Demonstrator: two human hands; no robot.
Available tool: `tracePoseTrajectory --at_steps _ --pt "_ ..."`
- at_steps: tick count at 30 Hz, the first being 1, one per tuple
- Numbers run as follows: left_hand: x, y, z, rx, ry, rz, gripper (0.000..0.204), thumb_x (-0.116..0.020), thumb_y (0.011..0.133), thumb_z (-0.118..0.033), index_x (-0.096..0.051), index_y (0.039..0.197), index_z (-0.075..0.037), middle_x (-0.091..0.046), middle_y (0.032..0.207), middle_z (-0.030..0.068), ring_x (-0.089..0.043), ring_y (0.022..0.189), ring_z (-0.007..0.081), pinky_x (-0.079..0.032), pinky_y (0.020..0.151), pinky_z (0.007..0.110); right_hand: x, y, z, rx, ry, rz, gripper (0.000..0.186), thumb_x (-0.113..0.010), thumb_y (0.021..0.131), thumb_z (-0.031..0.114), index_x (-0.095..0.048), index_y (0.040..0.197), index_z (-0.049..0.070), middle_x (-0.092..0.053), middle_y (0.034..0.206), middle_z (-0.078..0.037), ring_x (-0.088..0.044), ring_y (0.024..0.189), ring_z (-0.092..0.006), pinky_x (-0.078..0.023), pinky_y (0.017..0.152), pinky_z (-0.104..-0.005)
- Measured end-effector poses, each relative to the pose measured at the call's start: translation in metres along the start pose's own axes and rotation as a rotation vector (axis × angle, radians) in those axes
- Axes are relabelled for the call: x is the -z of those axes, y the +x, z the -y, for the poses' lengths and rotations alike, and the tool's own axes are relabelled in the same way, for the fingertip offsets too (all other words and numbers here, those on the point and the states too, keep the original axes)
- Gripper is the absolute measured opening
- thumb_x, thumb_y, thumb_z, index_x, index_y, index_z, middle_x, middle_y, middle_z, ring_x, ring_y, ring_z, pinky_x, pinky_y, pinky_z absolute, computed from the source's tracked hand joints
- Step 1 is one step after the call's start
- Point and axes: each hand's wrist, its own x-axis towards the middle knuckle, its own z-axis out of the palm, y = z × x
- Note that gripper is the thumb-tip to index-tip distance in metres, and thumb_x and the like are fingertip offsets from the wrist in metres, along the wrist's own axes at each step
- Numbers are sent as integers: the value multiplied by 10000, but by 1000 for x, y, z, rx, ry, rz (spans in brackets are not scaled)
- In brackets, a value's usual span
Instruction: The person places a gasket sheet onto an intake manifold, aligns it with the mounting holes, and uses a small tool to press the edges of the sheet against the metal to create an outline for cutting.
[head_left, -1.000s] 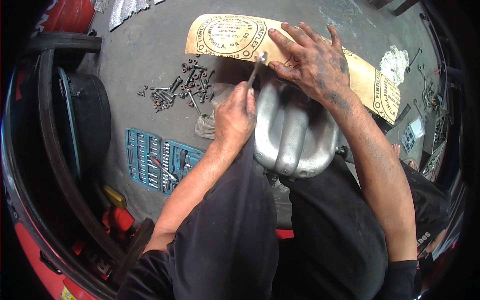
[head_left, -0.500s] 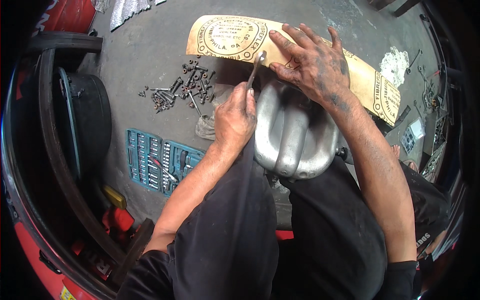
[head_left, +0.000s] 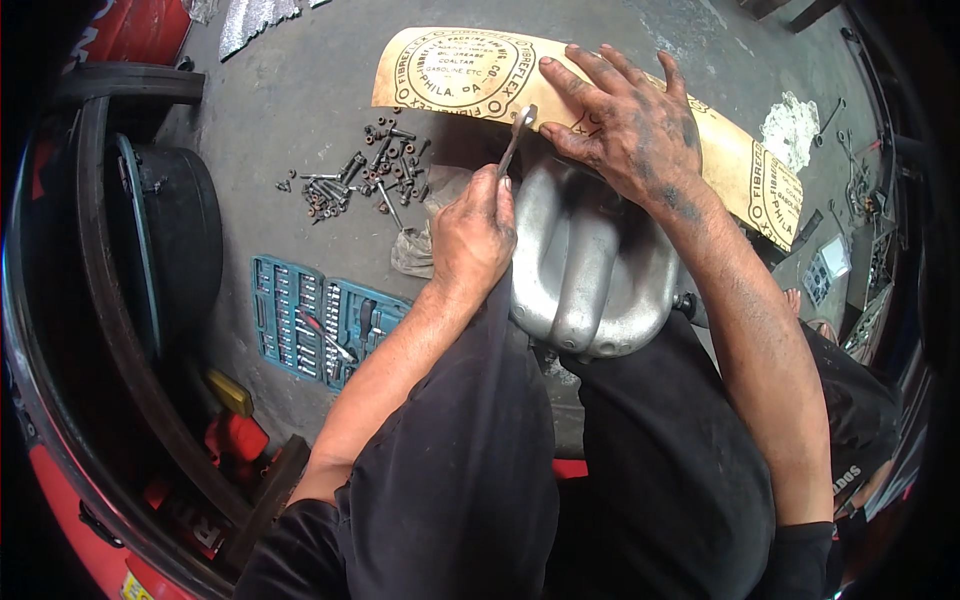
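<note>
1. the left hand (head_left: 472,235) is closed around a slim silver metal wrench (head_left: 514,145), thumb along the shaft; the wrench slants away to the far right.
2. the wrench's far end is at the near edge of a long tan printed gasket sheet (head_left: 450,70), just left of the right thumb.
3. the right hand (head_left: 635,135) lies palm down over the middle of the sheet, its dark-smudged fingers spread apart, clamped on nothing.
4. the sheet lies, slightly curved, across the far end of a silver cast-metal part with rounded pipes (head_left: 585,270), reaching from far left to the right of the right wrist.
5. the metal part sits between the person's knees in black trousers (head_left: 450,460).
6. left of the left hand, dark loose bolts and nuts (head_left: 390,165) lie scattered on the grey concrete floor (head_left: 250,210).
7. nearer, left of the left forearm, lies an opened teal plastic socket case (head_left: 288,320); a crumpled greyish cloth (head_left: 412,252) lies beside the left wrist.
</note>
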Motion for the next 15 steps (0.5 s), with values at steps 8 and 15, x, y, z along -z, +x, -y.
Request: tracePoseTrajectory --at_steps 8,15 --pt "0 0 1 15 -25 21 175 -597 1020 -139 -640 1162 -46 -710 900 207 -713 783 401 -561 687 456 -1 0 1 2 -9 -10 642 -482 939 719 -481 1500 406 -507 1541 27 -461 1441 -216 -204 1239 -635" --pt "1 -1 -1 51 -27 40 174 -593 1024 -141 -639 1159 -43 -706 882 213 -712 782 396 -554 678 461 -2 -1 1 6 -1 -27 638 -494 940 710 -483 1499 403 -518 1529 24 -467 1436 -219 -209 1236 -635"
